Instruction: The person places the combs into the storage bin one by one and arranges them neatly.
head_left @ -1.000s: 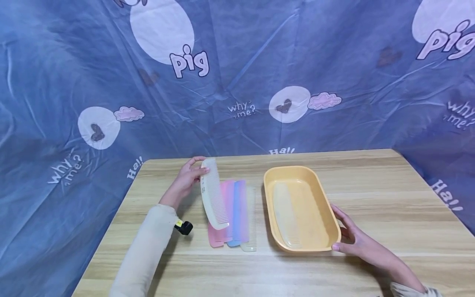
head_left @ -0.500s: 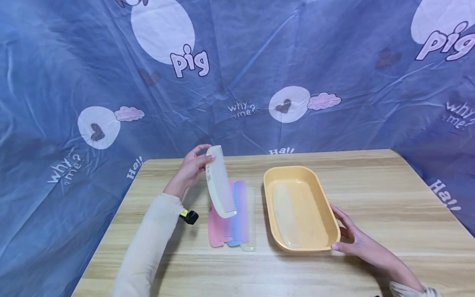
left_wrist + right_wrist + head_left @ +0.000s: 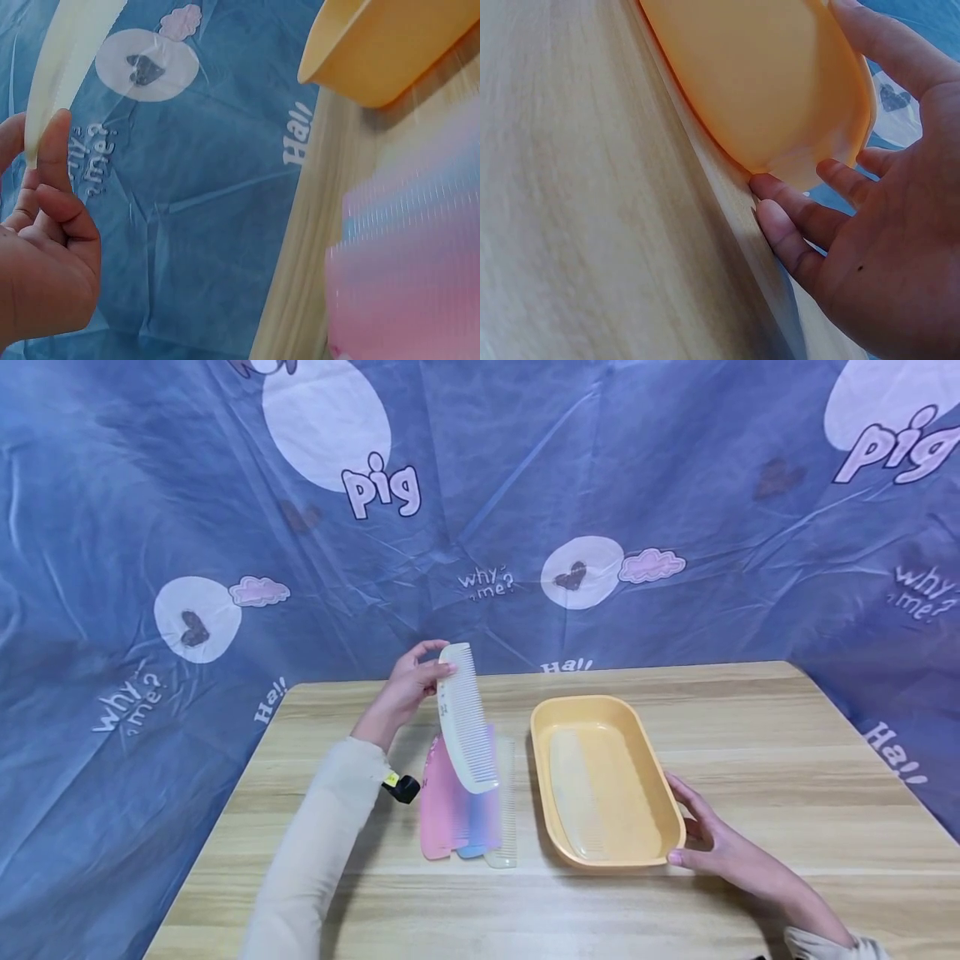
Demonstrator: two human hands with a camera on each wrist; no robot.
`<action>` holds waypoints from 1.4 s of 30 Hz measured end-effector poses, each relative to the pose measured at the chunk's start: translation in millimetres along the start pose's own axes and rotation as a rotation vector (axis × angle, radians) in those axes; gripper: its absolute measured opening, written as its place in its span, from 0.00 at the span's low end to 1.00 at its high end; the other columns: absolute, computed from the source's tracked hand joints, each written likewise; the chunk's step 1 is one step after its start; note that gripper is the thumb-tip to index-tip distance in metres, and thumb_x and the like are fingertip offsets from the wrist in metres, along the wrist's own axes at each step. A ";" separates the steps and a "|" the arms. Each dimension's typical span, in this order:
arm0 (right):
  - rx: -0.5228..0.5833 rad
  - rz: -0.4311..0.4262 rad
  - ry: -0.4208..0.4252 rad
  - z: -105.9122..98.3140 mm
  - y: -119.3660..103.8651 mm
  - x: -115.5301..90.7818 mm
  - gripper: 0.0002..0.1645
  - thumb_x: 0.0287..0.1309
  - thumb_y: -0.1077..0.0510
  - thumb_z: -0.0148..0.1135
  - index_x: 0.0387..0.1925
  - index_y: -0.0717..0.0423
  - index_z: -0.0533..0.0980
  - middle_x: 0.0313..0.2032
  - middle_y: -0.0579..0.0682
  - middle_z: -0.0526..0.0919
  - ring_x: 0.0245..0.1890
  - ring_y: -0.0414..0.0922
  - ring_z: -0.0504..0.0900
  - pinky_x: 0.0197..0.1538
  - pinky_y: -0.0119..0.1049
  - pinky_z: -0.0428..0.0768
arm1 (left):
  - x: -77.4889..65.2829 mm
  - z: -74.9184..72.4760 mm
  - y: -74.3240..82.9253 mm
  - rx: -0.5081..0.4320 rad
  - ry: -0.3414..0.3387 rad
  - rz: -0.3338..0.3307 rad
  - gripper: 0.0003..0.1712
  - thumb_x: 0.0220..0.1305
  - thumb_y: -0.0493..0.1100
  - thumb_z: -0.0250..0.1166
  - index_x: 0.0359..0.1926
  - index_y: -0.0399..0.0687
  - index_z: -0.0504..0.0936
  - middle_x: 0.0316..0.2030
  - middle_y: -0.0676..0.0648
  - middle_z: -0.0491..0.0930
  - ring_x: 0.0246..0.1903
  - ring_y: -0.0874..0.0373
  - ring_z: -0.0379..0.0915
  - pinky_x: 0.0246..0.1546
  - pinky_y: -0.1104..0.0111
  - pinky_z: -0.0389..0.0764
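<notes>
Pinching the upper end of a white comb between thumb and fingers of left hand, in the air left of tray; resting right hand against tray's near right corner, thumb at rim, fingers loosely bent along outer wall, hence well apart from left. Cannot tell how firmly pressed. Judged mid-carry: lifted off table, not yet over or in tray. Probably calls for a shift rightward across tray's left wall, then lowering flat into bare space right of the pale comb lying along that wall, with tray held steady meanwhile. Worth watching for teeth catching on rim. As to looks: off-white, faintly translucent in left wrist view, long, with bowed back away from tray, one row of fine teeth toward it, small dark marking near the pinched end; tilted, with lower end slanting toward tray. Seen left of tray, on table: pink comb and blue comb, overlapping, with clear comb nearest tray. Cannot tell exact count in overlap.
</notes>
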State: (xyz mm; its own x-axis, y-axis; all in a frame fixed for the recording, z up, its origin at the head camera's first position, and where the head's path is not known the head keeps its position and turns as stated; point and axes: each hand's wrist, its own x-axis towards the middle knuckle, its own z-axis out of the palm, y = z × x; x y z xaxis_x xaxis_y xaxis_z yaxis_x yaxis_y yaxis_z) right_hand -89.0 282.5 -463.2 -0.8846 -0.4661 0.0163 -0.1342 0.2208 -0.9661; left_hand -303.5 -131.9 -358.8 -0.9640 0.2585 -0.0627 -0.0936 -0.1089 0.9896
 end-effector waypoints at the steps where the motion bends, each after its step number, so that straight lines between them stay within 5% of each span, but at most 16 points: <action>1: -0.002 -0.001 0.000 0.0 -0.1 -0.2 0.56 0.61 0.71 0.56 0.76 0.48 0.32 0.68 0.19 0.45 0.58 0.22 0.67 0.49 0.27 0.77 | 1.0 2.6 0.2 0.006 -0.003 0.001 0.20 0.59 0.31 0.62 0.51 0.53 0.72 0.23 0.57 0.82 0.17 0.67 0.69 0.19 0.75 0.63; 14: -0.035 0.040 0.019 -1.9 0.1 -0.7 0.57 0.60 0.70 0.58 0.76 0.45 0.33 0.68 0.18 0.44 0.58 0.20 0.66 0.49 0.26 0.77 | 14.2 34.1 -2.9 0.050 -0.034 0.000 0.23 0.59 0.32 0.63 0.55 0.48 0.71 0.20 0.58 0.79 0.15 0.66 0.60 0.20 0.73 0.59; 42: -0.033 0.070 0.041 -2.1 -1.4 -1.1 0.57 0.59 0.68 0.60 0.76 0.44 0.35 0.67 0.22 0.46 0.57 0.20 0.65 0.47 0.29 0.78 | 27.3 99.3 -37.1 0.107 -0.067 -0.053 0.23 0.58 0.35 0.68 0.54 0.49 0.73 0.18 0.60 0.76 0.18 0.64 0.64 0.24 0.72 0.64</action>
State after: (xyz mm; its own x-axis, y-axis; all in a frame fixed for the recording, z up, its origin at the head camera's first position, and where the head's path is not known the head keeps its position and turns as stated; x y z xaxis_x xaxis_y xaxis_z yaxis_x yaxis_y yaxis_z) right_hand -88.8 284.5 -461.3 -0.9098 -0.4131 -0.0401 -0.0852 0.2804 -0.9561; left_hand -301.7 -25.5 -384.4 -0.9391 0.3256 -0.1103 -0.1137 0.0086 0.9935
